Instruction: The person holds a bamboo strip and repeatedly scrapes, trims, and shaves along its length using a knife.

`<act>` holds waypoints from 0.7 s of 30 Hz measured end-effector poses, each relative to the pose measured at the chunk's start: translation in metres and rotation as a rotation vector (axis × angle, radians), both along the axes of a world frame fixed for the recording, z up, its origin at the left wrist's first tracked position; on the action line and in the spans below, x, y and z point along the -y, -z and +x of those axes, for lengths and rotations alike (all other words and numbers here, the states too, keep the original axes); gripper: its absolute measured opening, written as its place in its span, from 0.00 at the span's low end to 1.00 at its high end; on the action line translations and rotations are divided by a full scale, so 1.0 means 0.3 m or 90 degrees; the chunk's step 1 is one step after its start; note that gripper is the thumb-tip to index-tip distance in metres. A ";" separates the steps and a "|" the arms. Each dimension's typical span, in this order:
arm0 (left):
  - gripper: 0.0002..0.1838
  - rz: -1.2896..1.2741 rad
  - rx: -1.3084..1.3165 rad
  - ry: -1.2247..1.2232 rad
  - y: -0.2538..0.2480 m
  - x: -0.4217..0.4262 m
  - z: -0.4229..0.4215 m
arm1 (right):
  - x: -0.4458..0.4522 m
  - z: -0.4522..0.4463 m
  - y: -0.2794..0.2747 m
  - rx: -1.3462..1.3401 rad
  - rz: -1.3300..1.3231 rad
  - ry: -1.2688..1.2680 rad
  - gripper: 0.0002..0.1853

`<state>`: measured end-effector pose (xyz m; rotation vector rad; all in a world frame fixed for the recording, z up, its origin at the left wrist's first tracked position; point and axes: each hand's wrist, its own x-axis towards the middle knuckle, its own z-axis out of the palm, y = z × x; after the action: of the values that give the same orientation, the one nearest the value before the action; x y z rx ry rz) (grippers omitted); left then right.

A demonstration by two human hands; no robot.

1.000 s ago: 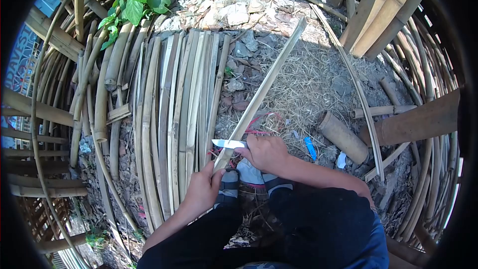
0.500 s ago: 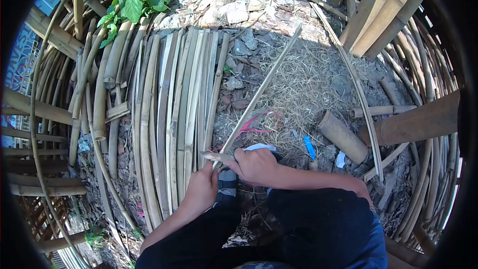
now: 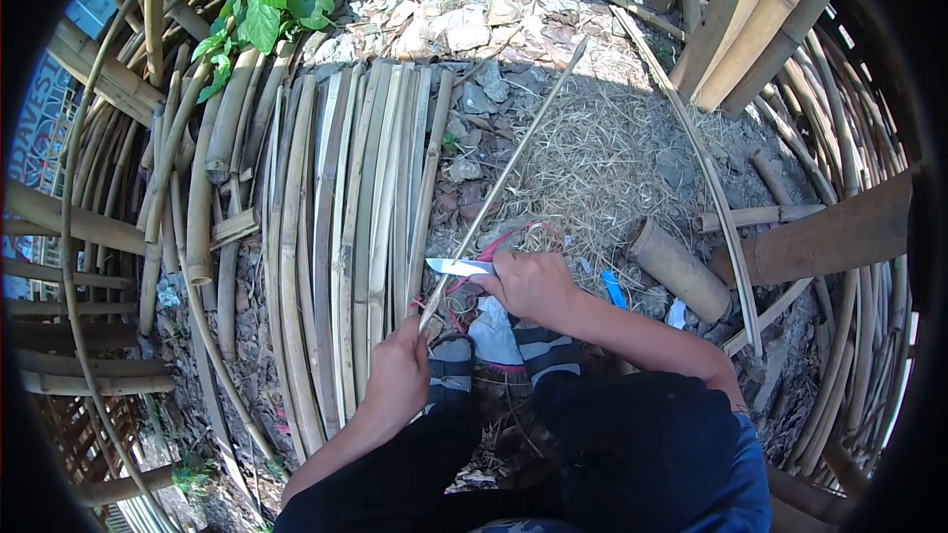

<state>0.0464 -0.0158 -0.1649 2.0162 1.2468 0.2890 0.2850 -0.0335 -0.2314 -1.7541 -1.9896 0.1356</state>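
Note:
My left hand (image 3: 399, 367) is closed round the near end of a long, thin bamboo strip (image 3: 509, 168), which slants up and away to the right. In my right hand (image 3: 534, 285) is a knife, its handle hidden by the fingers. The bright knife blade (image 3: 459, 267) points left and lies across the strip, a short way above my left hand. Whether the edge bites into the bamboo I cannot tell. Just left of the strip lies a row of split bamboo slats (image 3: 360, 227). Pale shavings (image 3: 592, 168) cover the ground to the right.
A thick bamboo piece (image 3: 681, 269) and a bright blue object (image 3: 613, 288) lie right of my hands. Another long strip (image 3: 696, 143) rests farther right. Bamboo poles (image 3: 829, 235) surround the spot, and a leafy plant (image 3: 265, 5) grows at upper left. My shoes (image 3: 551, 355) are below.
My right hand and the knife have moved up and away along the strip. The blade now shows its bright flat side. The strip has turned, showing a narrower face, and my left hand stays nearly in place.

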 end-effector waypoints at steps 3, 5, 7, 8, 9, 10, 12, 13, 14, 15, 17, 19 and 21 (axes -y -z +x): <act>0.03 -0.019 -0.008 -0.010 -0.011 0.006 -0.028 | -0.060 0.111 -0.025 -0.042 -0.076 0.197 0.27; 0.03 -0.033 -0.016 -0.024 -0.001 0.018 -0.051 | -0.112 0.262 -0.053 -0.018 -0.136 0.269 0.28; 0.06 0.017 -0.008 -0.006 0.023 0.019 -0.063 | -0.106 0.242 -0.048 -0.030 -0.116 0.246 0.28; 0.06 0.012 -0.007 -0.005 0.026 0.021 -0.058 | -0.095 0.214 -0.053 -0.040 -0.100 0.217 0.29; 0.06 0.021 0.000 -0.012 0.027 0.017 -0.048 | -0.081 0.159 -0.061 -0.026 -0.093 0.159 0.29; 0.06 0.033 0.006 -0.021 0.025 0.009 -0.035 | -0.060 0.092 -0.060 -0.049 -0.072 0.109 0.30; 0.06 0.024 -0.015 -0.017 0.019 0.012 -0.025 | -0.002 -0.045 -0.057 -0.074 -0.054 0.005 0.30; 0.05 0.045 -0.022 0.000 0.036 0.014 -0.028 | 0.020 -0.092 -0.058 -0.072 -0.055 -0.049 0.30; 0.05 0.065 -0.030 0.016 0.043 0.016 -0.032 | 0.034 -0.115 -0.052 -0.075 -0.054 -0.049 0.30; 0.05 0.067 -0.032 0.017 0.039 0.018 -0.031 | 0.043 -0.132 -0.044 -0.073 -0.064 -0.068 0.29; 0.05 0.049 -0.038 0.009 0.028 0.020 -0.031 | 0.031 -0.119 -0.036 -0.070 -0.072 -0.086 0.29; 0.05 0.046 -0.035 0.010 0.029 0.020 -0.041 | -0.025 -0.030 -0.033 -0.069 -0.062 0.007 0.29; 0.05 0.043 -0.031 0.012 0.029 0.016 -0.039 | -0.045 0.032 -0.028 -0.033 -0.066 0.013 0.29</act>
<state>0.0346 -0.0205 -0.1735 2.1021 1.2627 0.2788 0.2947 -0.0198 -0.2232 -1.8153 -1.9585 0.2800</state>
